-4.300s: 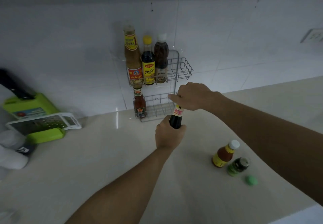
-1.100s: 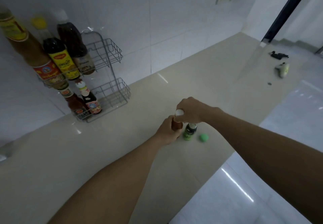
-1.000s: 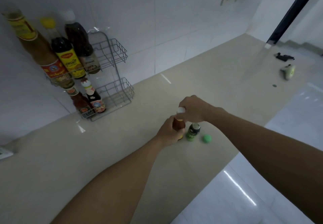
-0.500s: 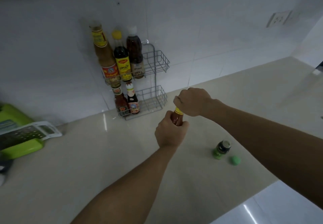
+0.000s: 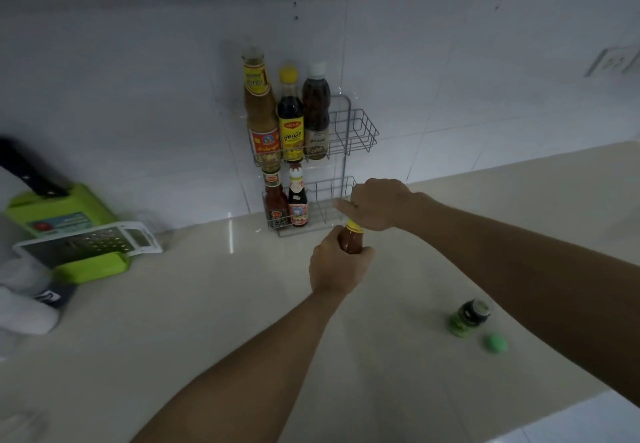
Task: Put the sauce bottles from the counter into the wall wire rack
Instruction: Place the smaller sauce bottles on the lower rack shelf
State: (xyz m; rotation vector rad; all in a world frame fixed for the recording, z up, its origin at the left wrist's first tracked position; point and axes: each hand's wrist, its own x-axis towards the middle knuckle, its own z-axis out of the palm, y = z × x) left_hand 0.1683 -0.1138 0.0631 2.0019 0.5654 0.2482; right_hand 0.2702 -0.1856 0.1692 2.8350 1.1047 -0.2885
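Five bottles stand in the wall wire rack point(image 5: 360, 131), but first, at far left on the counter point(image 5: 207, 304), a green grater box point(image 5: 69, 231) lies with a white-framed grater point(image 5: 90, 243) across it; its sticker is too blurred to read. On the rack's upper shelf are three bottles: a tall tan sauce bottle point(image 5: 261, 110) with a red and yellow label, a dark bottle with a yellow cap point(image 5: 290, 117) and Thai script on its yellow label, and a dark white-capped bottle point(image 5: 316, 110). The lower shelf holds two — a red sauce bottle point(image 5: 275, 200) and a dark small bottle point(image 5: 298, 200) with a red label; neither label is legible. Just in front of the lower shelf, the left hand point(image 5: 337, 266) has its fingers wrapped around a red sauce bottle with a yellow neck band point(image 5: 351, 240), held upright above the counter, while the right hand point(image 5: 375, 203) is closed over its top. Further right, one small green bottle point(image 5: 469, 313) stands uncapped on the counter — one loose green cap point(image 5: 495, 343) beside it.
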